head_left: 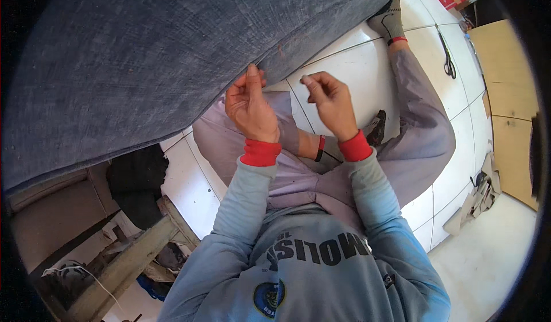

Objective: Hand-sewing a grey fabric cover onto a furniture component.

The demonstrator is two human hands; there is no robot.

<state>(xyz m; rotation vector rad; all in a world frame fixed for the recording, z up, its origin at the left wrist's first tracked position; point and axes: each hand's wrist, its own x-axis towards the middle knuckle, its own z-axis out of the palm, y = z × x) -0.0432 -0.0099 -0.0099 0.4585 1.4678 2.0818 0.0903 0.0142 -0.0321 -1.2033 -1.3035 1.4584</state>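
Observation:
A large piece covered in dark blue-grey woven fabric (pixel 155 63) slants across the upper left, with a seam along its lower edge. Right at that edge is my left hand (pixel 251 108), its thumb and fingers pinched together against or just in front of the cloth. Whatever lies in that pinch is too small or hidden to name. My right hand (pixel 334 105) is raised to the right of it, apart from the fabric, thumb pressed to curled fingers. A tiny dark spot shows at its fingertips, but I cannot make out what it is.
Black-handled scissors (pixel 448 58) lie on the white tiled floor (pixel 361 72) beyond my bent legs. Cloth scraps (pixel 479 198) and a pale wooden board (pixel 508 92) are at the right. A wooden frame (pixel 126 264) and black cloth (pixel 136 181) sit at the lower left.

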